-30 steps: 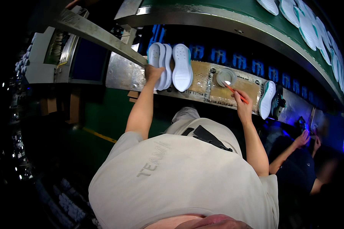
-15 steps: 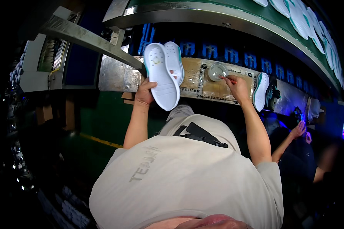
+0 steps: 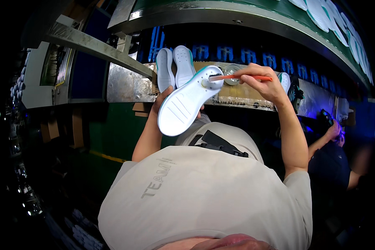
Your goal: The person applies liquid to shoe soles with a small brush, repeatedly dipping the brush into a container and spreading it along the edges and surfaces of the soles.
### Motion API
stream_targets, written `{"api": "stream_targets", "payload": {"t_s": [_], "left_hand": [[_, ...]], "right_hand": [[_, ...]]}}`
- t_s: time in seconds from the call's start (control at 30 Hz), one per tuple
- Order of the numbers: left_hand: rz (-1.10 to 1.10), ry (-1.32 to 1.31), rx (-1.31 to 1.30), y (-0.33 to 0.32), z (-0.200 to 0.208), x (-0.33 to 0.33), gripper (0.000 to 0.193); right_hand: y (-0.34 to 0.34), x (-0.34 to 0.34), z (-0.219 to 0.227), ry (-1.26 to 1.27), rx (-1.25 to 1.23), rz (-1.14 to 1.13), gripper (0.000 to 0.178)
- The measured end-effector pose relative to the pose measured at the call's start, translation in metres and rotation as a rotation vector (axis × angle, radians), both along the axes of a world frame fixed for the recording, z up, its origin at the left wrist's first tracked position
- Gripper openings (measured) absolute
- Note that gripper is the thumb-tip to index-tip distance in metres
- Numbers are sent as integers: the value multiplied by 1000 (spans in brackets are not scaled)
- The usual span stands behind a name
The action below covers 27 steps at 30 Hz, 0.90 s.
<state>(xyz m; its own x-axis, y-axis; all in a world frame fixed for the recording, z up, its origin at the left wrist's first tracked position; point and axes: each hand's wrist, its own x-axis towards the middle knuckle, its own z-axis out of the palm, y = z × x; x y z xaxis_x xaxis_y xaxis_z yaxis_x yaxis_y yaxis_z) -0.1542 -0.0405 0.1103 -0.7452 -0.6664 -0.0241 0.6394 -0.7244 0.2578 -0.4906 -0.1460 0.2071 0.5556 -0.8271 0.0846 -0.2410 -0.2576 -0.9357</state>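
My left hand [image 3: 161, 100] grips a white shoe sole [image 3: 180, 109] by its edge, with the fingers partly hidden beneath it. The sole is tilted, its narrower end, dotted with small holes, up and to the right. Between the fingers of my right hand [image 3: 263, 83] is a brush with an orange-red handle [image 3: 256, 78]. Its dark bristles touch the inner face of the sole near that holed end, where a wet-looking patch shows. Behind the brush, a clear bowl [image 3: 232, 70] is partly covered by my right hand.
Two more white soles [image 3: 165, 68] [image 3: 183, 62] rest side by side at the bench's back left. Another sole [image 3: 284, 81] lies right of my right hand. A metal-edged conveyor [image 3: 237, 21] carrying white soles runs beyond. A metal bar [image 3: 100, 48] slants at left. Another person's hands [image 3: 335, 132] are at right.
My right hand has lifted the brush from the bowl and brought it left onto the sole. The sole in my left hand has turned, its holed end swinging right and nearer. Both soles behind now show.
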Motion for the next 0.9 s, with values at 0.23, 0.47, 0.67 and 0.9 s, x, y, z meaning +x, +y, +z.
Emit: {"api": "stream_targets", "payload": {"t_s": [0.23,0.47,0.67,0.9], "left_hand": [[-129,84,88,10,16,-9,96],[186,-288,-344,-8,29,-11,93],[360,-500,-465,-40,22,-6,106],[571,-641,-468,-55,41,4,112]], "right_hand": [[-24,1,-17,66,10,35,21],[0,9,-35,3,69,-136,21],[36,20,-14,-31,-56,18,18],[51,5,9,48,-16,55,17]]}}
